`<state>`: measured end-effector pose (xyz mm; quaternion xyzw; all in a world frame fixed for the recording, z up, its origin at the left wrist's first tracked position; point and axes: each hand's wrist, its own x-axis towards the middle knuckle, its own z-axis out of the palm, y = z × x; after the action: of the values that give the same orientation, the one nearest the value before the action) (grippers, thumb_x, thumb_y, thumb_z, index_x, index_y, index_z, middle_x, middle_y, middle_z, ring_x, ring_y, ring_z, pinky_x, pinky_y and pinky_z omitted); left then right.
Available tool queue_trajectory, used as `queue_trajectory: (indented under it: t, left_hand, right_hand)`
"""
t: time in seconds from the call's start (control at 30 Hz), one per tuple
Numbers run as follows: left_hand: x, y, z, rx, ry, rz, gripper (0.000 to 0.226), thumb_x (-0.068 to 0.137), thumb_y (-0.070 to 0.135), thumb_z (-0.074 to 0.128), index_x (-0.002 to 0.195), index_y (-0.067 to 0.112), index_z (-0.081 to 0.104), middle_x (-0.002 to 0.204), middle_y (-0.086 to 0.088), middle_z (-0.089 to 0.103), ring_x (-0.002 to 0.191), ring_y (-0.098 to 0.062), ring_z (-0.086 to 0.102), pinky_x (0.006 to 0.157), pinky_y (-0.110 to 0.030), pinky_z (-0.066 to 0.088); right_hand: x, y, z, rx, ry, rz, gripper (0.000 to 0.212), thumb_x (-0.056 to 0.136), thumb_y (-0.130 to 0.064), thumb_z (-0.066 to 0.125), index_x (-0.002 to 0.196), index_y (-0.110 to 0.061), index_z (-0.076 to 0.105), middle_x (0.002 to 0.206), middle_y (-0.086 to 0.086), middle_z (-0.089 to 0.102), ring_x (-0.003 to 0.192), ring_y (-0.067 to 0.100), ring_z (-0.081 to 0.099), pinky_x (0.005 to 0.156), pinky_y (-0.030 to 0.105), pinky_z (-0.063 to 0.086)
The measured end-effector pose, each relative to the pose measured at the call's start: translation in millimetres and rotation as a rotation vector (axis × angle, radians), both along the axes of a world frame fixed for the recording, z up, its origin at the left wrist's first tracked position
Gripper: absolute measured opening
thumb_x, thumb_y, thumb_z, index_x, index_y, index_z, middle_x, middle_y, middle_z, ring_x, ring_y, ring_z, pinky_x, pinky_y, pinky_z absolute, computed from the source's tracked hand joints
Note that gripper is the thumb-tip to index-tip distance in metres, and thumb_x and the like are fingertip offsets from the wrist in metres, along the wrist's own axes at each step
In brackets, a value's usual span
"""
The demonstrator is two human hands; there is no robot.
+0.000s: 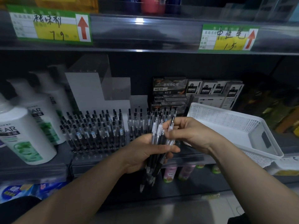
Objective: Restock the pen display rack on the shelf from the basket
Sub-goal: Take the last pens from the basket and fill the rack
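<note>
Many pens (pixel 153 165) sit bunched in my left hand (pixel 142 152), fingers curled tight round them, tips pointing down and near. My right hand (pixel 189 131) pinches one pen (pixel 171 125) at the top of the bunch, thumb and fingers closed on it. Both hands hover just in front of the rack (pixel 97 130), whose rows look mostly filled; I judge this handful is what's left to slot. On the shelf (pixel 40 167) to the right, the basket (pixel 218 117) shows no pens from here. Both forearms reach in from near, converging.
</note>
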<state>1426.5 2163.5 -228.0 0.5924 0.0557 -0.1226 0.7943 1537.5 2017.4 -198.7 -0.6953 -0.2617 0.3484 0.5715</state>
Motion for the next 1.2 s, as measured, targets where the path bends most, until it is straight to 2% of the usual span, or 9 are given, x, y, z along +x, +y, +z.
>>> queue_trajectory:
  t: [0.1,0.23,0.33,0.47,0.53,0.73,0.87,1.03,1.2]
  left_hand:
    - [1,-1,-2,0.010,0.012,-0.006,0.037,0.073,0.010,0.071,0.109,0.008,0.063,0.108,-0.015,0.072,0.081,-0.014,0.068,0.071,-0.026,0.055]
    - [1,0,-2,0.087,0.019,-0.013,0.041,0.073,0.009,0.072,0.113,0.003,0.063,0.108,-0.015,0.072,0.081,-0.015,0.069,0.068,-0.025,0.054]
    - [1,-1,-4,0.098,0.017,-0.032,0.030,0.080,0.003,0.069,0.109,0.002,0.063,0.104,-0.016,0.072,0.081,-0.015,0.069,0.067,-0.026,0.054]
    - [-1,0,-5,0.096,0.021,-0.050,0.021,0.079,0.007,0.070,0.100,0.005,0.066,0.096,-0.016,0.072,0.081,-0.021,0.068,0.083,-0.043,0.055]
    - [-1,0,-5,0.053,0.048,-0.046,0.021,0.080,0.006,0.069,0.101,0.006,0.064,0.094,-0.015,0.072,0.080,-0.022,0.068,0.090,-0.052,0.050]
    - [2,-1,-3,0.010,0.078,-0.020,0.021,0.088,0.003,0.061,0.109,0.001,0.063,0.088,-0.010,0.072,0.072,-0.018,0.066,0.061,-0.032,0.055]
    - [3,0,-3,0.025,0.068,-0.014,0.018,0.085,0.006,0.064,0.104,0.004,0.063,0.087,-0.008,0.072,0.072,-0.018,0.066,0.062,-0.031,0.054]
    - [3,3,-5,0.025,0.053,0.005,0.016,0.087,0.007,0.063,0.103,0.007,0.061,0.087,-0.007,0.073,0.072,-0.016,0.065,0.061,-0.029,0.053]
    - [1,2,-15,0.108,0.067,-0.021,0.028,0.090,0.009,0.063,0.115,-0.003,0.059,0.089,-0.007,0.071,0.073,-0.017,0.064,0.063,-0.032,0.051]
  right_hand:
    - [1,1,-2,-0.034,0.022,-0.006,0.023,0.081,0.012,0.062,0.099,-0.002,0.062,0.063,-0.002,0.065,0.064,0.011,0.060,0.074,0.024,0.050]
    - [-1,4,-4,-0.095,-0.012,-0.048,0.018,0.078,0.008,0.066,0.094,0.001,0.067,0.077,0.010,0.068,0.075,0.018,0.062,0.079,0.028,0.050]
    - [-1,4,-5,-0.129,-0.059,-0.047,0.011,0.077,0.008,0.067,0.087,0.004,0.069,0.071,0.005,0.069,0.072,0.014,0.063,0.075,0.024,0.049]
    - [-1,5,-5,-0.113,-0.030,-0.111,0.015,0.078,0.005,0.067,0.090,0.013,0.066,0.062,-0.004,0.068,0.063,0.009,0.060,0.067,0.022,0.048]
    - [-1,6,-3,-0.051,0.012,-0.198,0.006,0.080,0.003,0.066,0.084,0.006,0.069,0.062,-0.002,0.067,0.059,0.009,0.058,0.060,0.021,0.047]
    - [3,11,-3,0.175,0.103,-0.421,0.008,0.086,0.000,0.062,0.080,-0.005,0.065,0.064,0.004,0.063,0.058,0.013,0.053,0.056,0.022,0.044]
    - [4,10,-2,0.165,0.028,-0.429,0.006,0.089,-0.006,0.062,0.083,-0.007,0.065,0.062,-0.004,0.064,0.058,0.006,0.057,0.058,0.019,0.046]
    - [5,7,5,0.125,-0.028,-0.369,0.005,0.086,-0.012,0.066,0.084,-0.008,0.068,0.081,0.008,0.068,0.071,0.016,0.061,0.070,0.024,0.050]
    - [19,-10,20,0.458,0.023,-0.671,0.007,0.094,-0.015,0.056,0.091,-0.012,0.062,0.078,0.002,0.061,0.062,0.008,0.053,0.060,0.021,0.046]
